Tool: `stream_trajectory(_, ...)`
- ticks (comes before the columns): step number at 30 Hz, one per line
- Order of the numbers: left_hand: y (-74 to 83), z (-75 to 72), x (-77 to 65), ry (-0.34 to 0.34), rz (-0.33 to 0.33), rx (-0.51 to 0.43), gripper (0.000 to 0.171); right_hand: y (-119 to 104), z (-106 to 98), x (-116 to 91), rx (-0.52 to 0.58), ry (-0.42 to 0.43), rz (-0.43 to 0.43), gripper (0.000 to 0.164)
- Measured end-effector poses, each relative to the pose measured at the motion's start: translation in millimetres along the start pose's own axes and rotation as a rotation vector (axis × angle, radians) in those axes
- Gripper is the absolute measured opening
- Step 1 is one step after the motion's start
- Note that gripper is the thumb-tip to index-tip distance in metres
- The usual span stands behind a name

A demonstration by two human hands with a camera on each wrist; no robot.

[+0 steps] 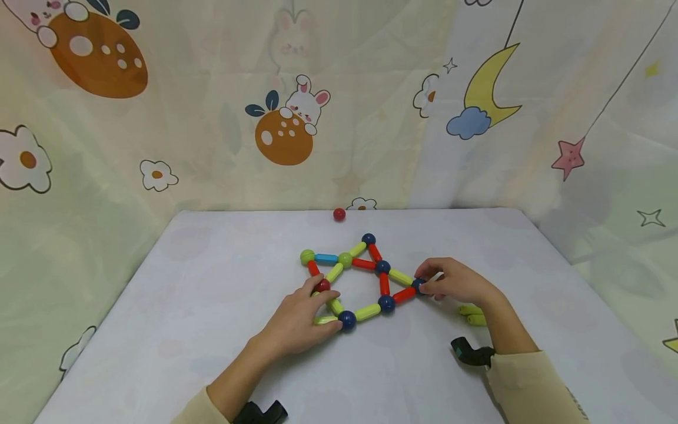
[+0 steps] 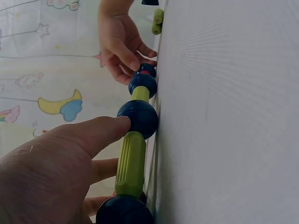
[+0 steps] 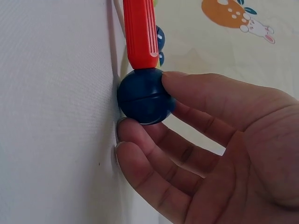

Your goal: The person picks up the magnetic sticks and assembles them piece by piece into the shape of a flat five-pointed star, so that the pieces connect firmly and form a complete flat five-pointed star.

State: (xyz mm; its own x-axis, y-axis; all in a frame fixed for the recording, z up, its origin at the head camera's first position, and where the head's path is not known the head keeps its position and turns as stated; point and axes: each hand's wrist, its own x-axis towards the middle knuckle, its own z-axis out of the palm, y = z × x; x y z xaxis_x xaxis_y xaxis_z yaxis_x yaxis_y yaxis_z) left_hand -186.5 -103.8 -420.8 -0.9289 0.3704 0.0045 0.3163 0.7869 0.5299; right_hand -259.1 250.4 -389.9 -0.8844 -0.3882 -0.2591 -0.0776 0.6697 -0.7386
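A flat frame of building-toy sticks and balls lies on the table, with red sticks (image 1: 384, 284), lime-green sticks (image 1: 368, 312) and one blue stick (image 1: 325, 258). My left hand (image 1: 299, 318) holds its near left side, the thumb against a dark blue ball (image 1: 346, 321) and other fingers around a red ball (image 1: 322, 285). Part of that corner is hidden under the hand. At the right tip, my right hand (image 1: 461, 282) pinches another dark blue ball (image 3: 145, 96), where a red stick (image 3: 141, 35) and a lime-green stick (image 1: 401, 277) meet.
A loose red ball (image 1: 339, 215) sits at the table's back edge. Loose lime-green sticks (image 1: 474, 315) lie beside my right forearm. Black wrist devices (image 1: 471, 352) show near both sleeves. A patterned curtain (image 1: 212, 118) hangs behind the white table (image 1: 185, 306).
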Motion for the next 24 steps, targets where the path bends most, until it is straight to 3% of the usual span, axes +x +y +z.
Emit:
stream_trajectory(10,7.0,0.5,-2.0,0.017,0.020,0.055,0.054,1.3,3.2,6.5,-0.024,0.081,0.008,0.028)
stream_trajectory(19,17.1,1.7,-5.2,0.045,0.049,0.161,0.056,-2.4,16.4,20.9,-0.049,0.262,-0.022,0.030)
stream_trajectory(24,21.6,4.0,-6.3,0.057,0.065,0.207,0.057,-5.0,20.4,29.1,-0.031,0.338,0.008,0.034)
